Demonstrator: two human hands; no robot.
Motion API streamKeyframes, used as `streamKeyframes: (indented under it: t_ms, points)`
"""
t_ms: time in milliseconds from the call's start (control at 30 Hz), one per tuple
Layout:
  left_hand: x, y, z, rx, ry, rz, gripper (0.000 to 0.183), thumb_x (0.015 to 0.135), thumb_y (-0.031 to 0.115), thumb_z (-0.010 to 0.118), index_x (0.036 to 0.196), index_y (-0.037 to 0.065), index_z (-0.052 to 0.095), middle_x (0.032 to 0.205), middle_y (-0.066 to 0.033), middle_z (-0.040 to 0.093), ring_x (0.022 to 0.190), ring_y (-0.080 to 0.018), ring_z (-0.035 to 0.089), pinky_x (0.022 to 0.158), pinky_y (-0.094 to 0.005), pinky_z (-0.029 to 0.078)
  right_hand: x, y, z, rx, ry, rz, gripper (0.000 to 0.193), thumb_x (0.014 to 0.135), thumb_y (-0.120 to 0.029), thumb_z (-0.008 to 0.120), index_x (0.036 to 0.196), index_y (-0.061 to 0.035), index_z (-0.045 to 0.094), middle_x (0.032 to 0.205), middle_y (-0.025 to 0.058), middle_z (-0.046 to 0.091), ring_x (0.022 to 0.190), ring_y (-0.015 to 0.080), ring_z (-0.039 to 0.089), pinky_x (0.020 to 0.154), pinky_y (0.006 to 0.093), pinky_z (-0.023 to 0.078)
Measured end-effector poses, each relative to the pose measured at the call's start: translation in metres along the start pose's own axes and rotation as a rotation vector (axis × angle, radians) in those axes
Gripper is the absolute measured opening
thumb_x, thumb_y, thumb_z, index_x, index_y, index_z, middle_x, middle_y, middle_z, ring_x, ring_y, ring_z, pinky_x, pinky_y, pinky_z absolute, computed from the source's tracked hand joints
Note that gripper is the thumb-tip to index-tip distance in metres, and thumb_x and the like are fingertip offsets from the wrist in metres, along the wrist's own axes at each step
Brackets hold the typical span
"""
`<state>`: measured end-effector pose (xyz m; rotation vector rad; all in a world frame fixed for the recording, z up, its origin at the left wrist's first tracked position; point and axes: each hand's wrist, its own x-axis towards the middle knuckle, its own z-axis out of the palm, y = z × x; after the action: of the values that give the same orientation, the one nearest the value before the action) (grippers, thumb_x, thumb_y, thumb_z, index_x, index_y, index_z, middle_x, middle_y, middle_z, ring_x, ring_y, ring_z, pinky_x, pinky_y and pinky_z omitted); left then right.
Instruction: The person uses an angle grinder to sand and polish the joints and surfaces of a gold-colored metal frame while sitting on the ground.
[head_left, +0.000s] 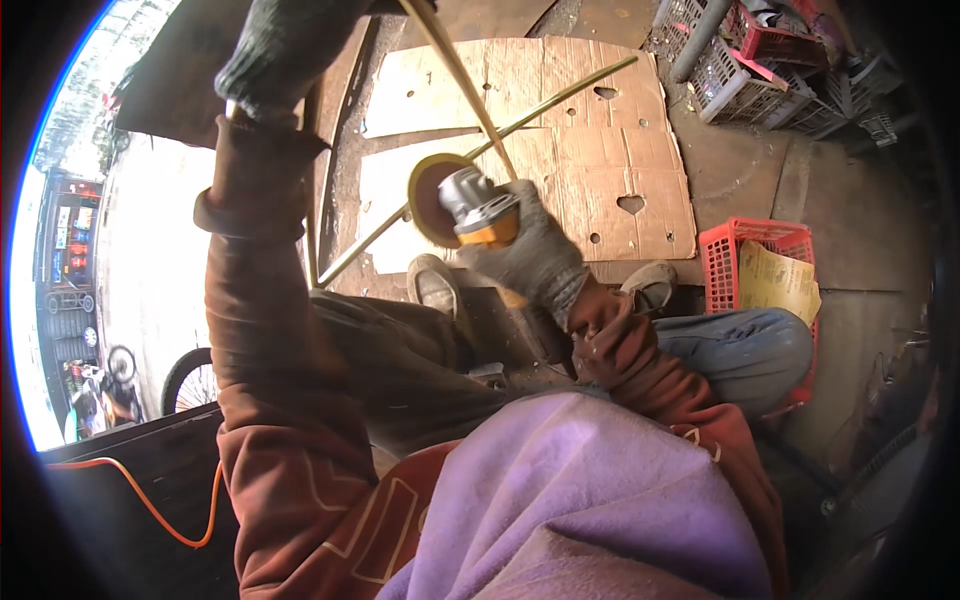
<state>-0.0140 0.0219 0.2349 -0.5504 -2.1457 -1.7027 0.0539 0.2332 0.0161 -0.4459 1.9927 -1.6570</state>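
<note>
My right hand point(537, 245), in a grey knit glove, is wrapped round an angle grinder point(480, 205) with a grey metal head and a yellow-orange body. Its large round disc point(430, 202) faces left. A long brass-coloured rod point(455, 65) slants down from the top edge to the grinder and my right hand. Also gloved, my left hand point(290, 50) is raised at the upper left, close to the rod's upper end. The picture's edge cuts off its fingers, so its grip is hidden. A second long rod point(570, 97) runs diagonally over flattened cardboard point(640, 165), passing behind the disc.
My shoes point(435, 285) stand at the cardboard's near edge. To the right is a red plastic basket point(722, 265) with a yellowish sheet point(775, 278). Several crates point(745, 90) are stacked at the far right. An orange cord point(150, 505) hangs at the lower left, below a bicycle wheel point(190, 385).
</note>
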Motion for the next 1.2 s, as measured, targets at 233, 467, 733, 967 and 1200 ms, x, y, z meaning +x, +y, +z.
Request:
streamKeyframes:
  t_ms: [233,467,733,967,1200]
  points:
    - [-0.002,0.035,0.037,0.378,-0.094,0.042,0.015,0.096,0.012,0.063,0.103,0.0,0.064,0.088,-0.009,0.07,0.081,-0.0185,0.069,0.075,-0.0322,0.057,-0.022,0.0,0.015,0.143,-0.051,-0.025,0.072,0.073,-0.034,0.085,0.124,-0.0047,0.043,0.103,0.0174,0.068,0.094,0.0249,0.07,0.082,0.0386,0.057]
    - [0.005,0.024,0.028,0.319,-0.07,0.054,0.013,0.095,0.01,0.064,0.103,-0.001,0.063,0.088,-0.0088,0.07,0.083,-0.0194,0.07,0.074,-0.0322,0.057,-0.012,0.0,-0.009,0.025,-0.036,-0.007,0.079,0.071,-0.037,0.087,0.126,-0.0042,0.041,0.105,0.0186,0.068,0.095,0.0265,0.07,0.084,0.0379,0.056]
    - [-0.013,0.005,-0.014,0.207,0.093,0.004,0.026,0.097,0.02,0.065,0.109,-0.003,0.061,0.094,-0.0147,0.069,0.085,-0.0263,0.071,0.076,-0.0359,0.059,0.005,0.015,-0.006,-0.009,0.114,-0.037,0.079,0.069,-0.032,0.089,0.129,-0.0067,0.044,0.114,0.0148,0.065,0.101,0.0239,0.067,0.087,0.0392,0.055]
    - [-0.051,-0.023,-0.077,0.14,0.328,-0.208,0.027,0.095,0.01,0.066,0.115,-0.008,0.058,0.098,-0.0231,0.07,0.091,-0.0364,0.073,0.084,-0.0448,0.063,0.026,0.042,0.015,0.034,0.147,-0.009,0.074,0.073,-0.039,0.085,0.126,-0.0073,0.043,0.106,0.0169,0.068,0.098,0.0323,0.071,0.083,0.0413,0.056]
    - [-0.074,-0.024,-0.107,0.072,0.389,-0.182,0.027,0.095,0.009,0.066,0.115,-0.007,0.058,0.094,-0.0202,0.069,0.088,-0.0407,0.072,0.083,-0.0497,0.062,0.04,0.074,0.026,0.336,0.135,-0.004,0.071,0.07,-0.031,0.089,0.121,-0.0033,0.048,0.105,0.0114,0.068,0.09,0.0202,0.069,0.08,0.0356,0.057]
